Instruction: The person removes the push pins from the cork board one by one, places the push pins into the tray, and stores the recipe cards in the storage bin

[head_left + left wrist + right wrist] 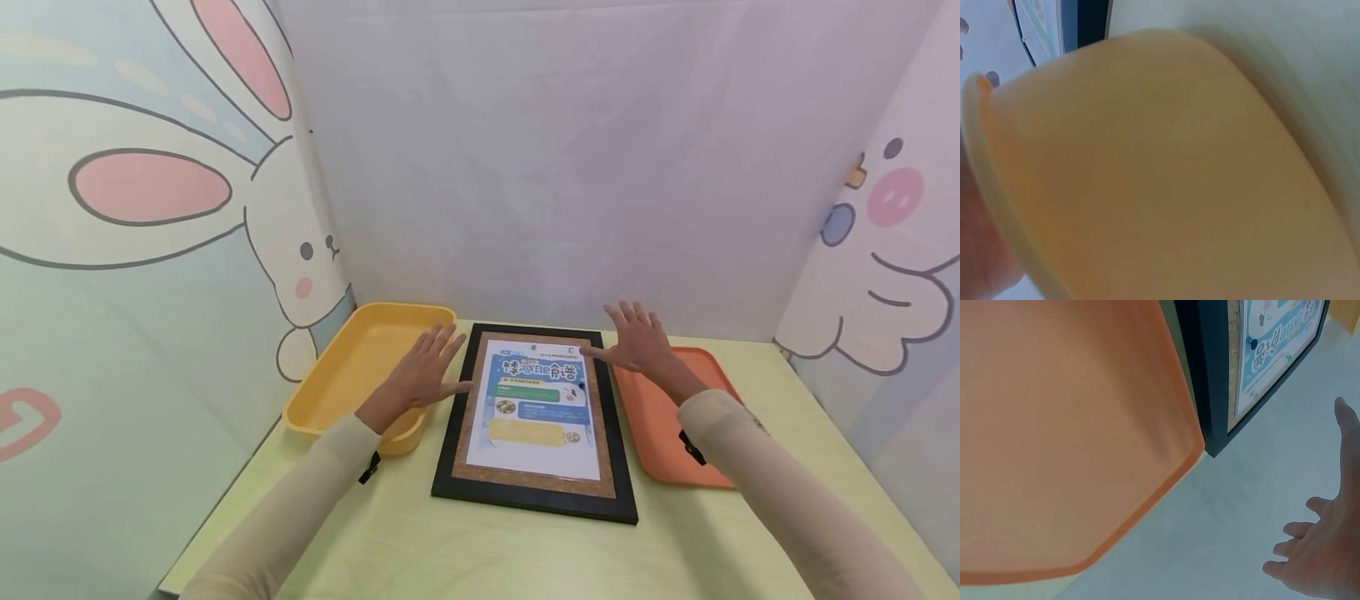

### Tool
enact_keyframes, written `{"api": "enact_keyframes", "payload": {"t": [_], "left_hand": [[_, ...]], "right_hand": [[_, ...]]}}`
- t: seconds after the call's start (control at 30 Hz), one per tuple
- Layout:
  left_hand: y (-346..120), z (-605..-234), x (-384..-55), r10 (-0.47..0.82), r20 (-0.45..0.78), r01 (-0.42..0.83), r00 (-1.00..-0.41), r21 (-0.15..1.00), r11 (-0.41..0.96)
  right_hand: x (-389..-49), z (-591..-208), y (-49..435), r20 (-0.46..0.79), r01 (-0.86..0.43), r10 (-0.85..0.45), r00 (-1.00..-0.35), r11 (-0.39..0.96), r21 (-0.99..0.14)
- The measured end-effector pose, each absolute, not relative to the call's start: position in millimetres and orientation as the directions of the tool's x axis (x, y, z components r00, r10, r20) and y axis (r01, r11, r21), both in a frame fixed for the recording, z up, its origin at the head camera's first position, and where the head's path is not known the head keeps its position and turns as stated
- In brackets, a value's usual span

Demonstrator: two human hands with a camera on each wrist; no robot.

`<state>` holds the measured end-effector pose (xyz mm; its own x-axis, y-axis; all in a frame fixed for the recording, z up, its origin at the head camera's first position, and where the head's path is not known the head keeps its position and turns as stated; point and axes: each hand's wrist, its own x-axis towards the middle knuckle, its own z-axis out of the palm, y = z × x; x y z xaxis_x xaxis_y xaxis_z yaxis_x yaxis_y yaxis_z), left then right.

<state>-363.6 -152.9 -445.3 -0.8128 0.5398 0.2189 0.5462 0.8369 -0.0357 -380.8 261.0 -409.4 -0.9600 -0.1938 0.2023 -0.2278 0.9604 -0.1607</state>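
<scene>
My left hand (418, 372), fingers spread, is raised between the yellow tray (330, 358) and a black-framed cork board (534, 503). A printed poster (517, 454) with blue, green and yellow panels lies on the board, with a dark pushpin (1254, 344) near its edge. My right hand (639, 340) also has its fingers spread, overlapping the far left corner of the orange tray (652, 433) in the head view. Neither hand holds anything. The yellow tray's outer wall (1160, 175) fills most of the left wrist view and hides much of the left hand.
All of these lie on a pale yellow-green table (390, 542). A plain white backdrop (525, 167) rises behind them. Side panels carry a cartoon rabbit (285, 242) on the left and another white cartoon animal (862, 292) on the right.
</scene>
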Motion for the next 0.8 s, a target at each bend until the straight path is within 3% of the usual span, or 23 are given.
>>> {"api": "enact_keyframes", "payload": {"t": [0.4, 0.8], "left_hand": [[-141, -452, -363, 0.529, 0.181, 0.526, -0.829, -0.07, 0.848], [-129, -457, -357, 0.493, 0.124, 0.494, -0.861, -0.02, 0.869]], "right_hand": [[-389, -417, 250, 0.187, -0.243, -0.209, -0.96, 0.953, -0.182], [-388, -420, 236, 0.171, -0.252, -0.218, -0.961, 0.944, -0.212]]}}
